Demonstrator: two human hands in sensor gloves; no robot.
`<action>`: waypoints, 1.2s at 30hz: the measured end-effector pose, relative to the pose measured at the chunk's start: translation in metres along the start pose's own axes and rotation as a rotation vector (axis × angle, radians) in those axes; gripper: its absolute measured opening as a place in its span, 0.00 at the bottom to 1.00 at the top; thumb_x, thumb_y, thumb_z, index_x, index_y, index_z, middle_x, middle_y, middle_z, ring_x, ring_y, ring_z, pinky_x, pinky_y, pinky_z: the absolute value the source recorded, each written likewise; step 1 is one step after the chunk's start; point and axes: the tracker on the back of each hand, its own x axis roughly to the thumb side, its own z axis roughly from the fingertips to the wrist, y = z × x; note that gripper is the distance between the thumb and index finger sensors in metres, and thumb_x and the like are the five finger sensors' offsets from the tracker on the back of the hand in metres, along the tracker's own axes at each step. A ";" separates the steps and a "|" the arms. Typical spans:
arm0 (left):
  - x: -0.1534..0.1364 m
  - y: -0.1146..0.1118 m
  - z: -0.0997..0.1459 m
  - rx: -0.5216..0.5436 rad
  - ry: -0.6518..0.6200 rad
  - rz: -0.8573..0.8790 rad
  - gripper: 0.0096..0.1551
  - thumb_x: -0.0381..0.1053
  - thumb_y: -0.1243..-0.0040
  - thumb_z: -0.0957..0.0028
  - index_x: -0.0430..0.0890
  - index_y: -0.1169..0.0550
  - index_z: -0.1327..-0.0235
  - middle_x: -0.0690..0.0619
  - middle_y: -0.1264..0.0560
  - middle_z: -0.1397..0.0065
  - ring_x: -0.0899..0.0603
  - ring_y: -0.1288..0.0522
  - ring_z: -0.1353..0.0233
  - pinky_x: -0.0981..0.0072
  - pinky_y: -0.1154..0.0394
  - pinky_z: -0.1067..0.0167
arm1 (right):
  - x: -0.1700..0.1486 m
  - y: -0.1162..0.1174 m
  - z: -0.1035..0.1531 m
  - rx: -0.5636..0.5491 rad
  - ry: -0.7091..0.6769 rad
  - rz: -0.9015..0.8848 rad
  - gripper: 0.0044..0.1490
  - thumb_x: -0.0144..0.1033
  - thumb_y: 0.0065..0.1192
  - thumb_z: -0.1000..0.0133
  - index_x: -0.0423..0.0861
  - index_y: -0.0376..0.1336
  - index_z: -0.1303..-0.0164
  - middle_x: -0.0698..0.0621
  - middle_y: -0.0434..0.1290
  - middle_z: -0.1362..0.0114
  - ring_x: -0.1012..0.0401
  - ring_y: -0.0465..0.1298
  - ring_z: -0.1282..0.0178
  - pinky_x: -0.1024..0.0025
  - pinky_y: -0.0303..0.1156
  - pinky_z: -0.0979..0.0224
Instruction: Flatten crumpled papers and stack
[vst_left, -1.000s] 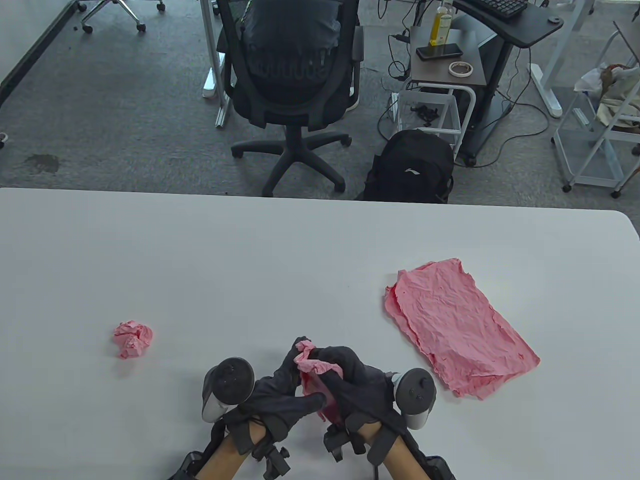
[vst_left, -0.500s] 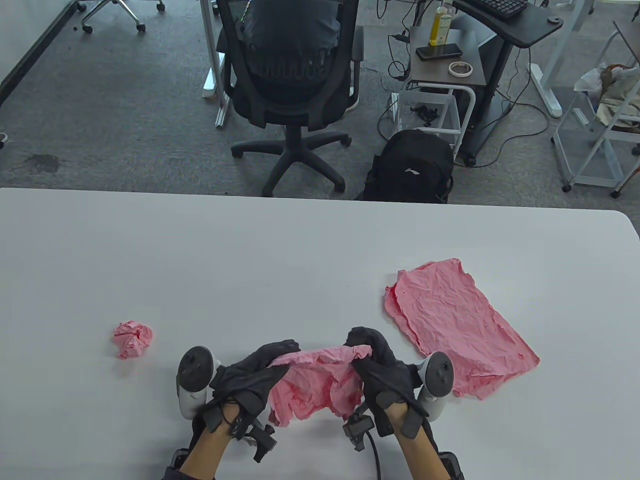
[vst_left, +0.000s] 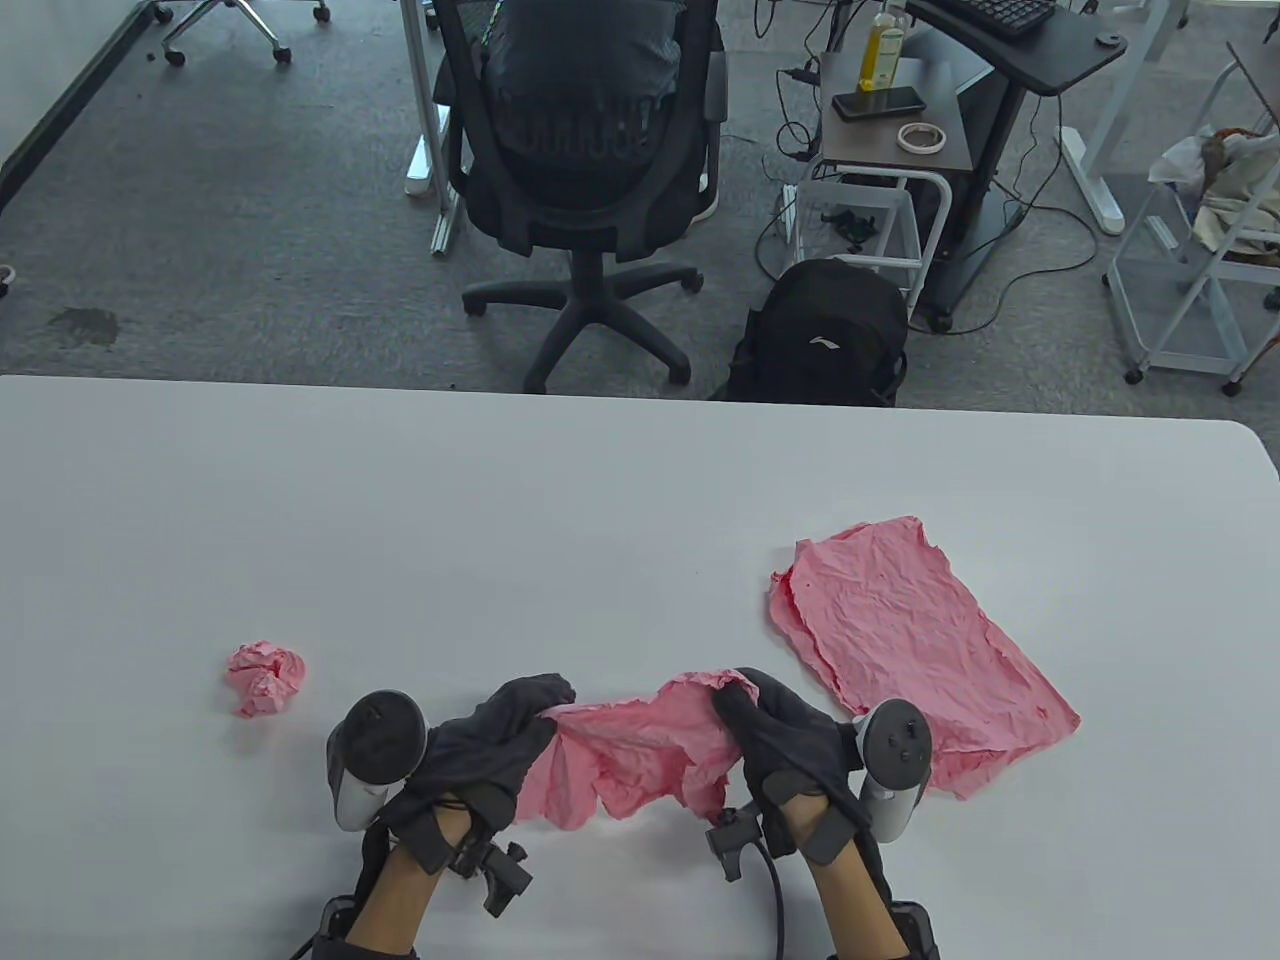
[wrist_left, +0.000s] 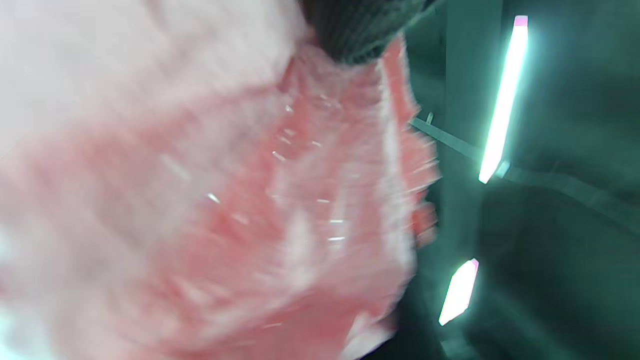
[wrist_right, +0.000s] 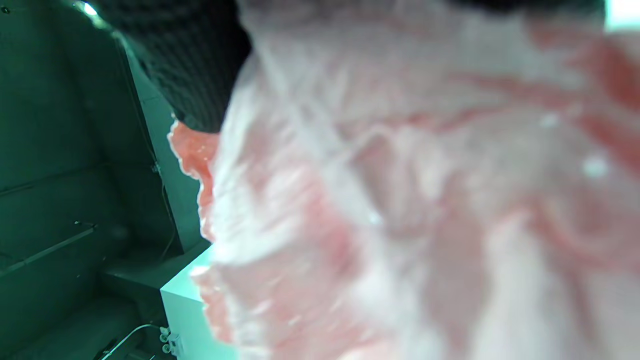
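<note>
Both hands hold one wrinkled pink paper stretched between them above the near table edge. My left hand grips its left end and my right hand grips its right end. The sheet hangs loosely below the fingers. It fills the left wrist view and the right wrist view, both blurred. A stack of flattened pink paper lies on the table to the right, its near corner close to my right hand. A crumpled pink paper ball lies to the left.
The white table spans the view. Beyond its far edge stand an office chair, a black backpack and a small side table on the carpet.
The hands have drawn apart, left going left and right going right. The paper, a bunched wad between them one second ago, is now spread out wide between them.
</note>
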 end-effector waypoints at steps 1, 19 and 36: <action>0.000 0.001 0.000 0.010 -0.018 0.045 0.24 0.48 0.42 0.43 0.47 0.24 0.33 0.41 0.22 0.35 0.32 0.17 0.39 0.37 0.25 0.41 | 0.001 -0.001 0.000 -0.007 -0.013 0.020 0.26 0.46 0.66 0.46 0.39 0.75 0.51 0.48 0.80 0.64 0.47 0.82 0.56 0.43 0.74 0.49; -0.001 0.031 0.005 -0.026 0.039 -0.142 0.24 0.48 0.37 0.45 0.48 0.21 0.35 0.40 0.28 0.27 0.28 0.26 0.27 0.31 0.33 0.34 | -0.012 -0.018 -0.003 -0.019 0.103 -0.109 0.25 0.35 0.63 0.45 0.42 0.66 0.38 0.43 0.82 0.48 0.51 0.88 0.64 0.57 0.83 0.63; -0.009 0.076 0.024 0.305 0.236 -0.545 0.29 0.48 0.32 0.47 0.41 0.22 0.34 0.43 0.17 0.44 0.36 0.14 0.49 0.40 0.25 0.43 | -0.030 -0.014 -0.001 0.015 0.401 0.276 0.26 0.32 0.66 0.46 0.36 0.67 0.40 0.40 0.85 0.58 0.61 0.87 0.88 0.67 0.82 0.85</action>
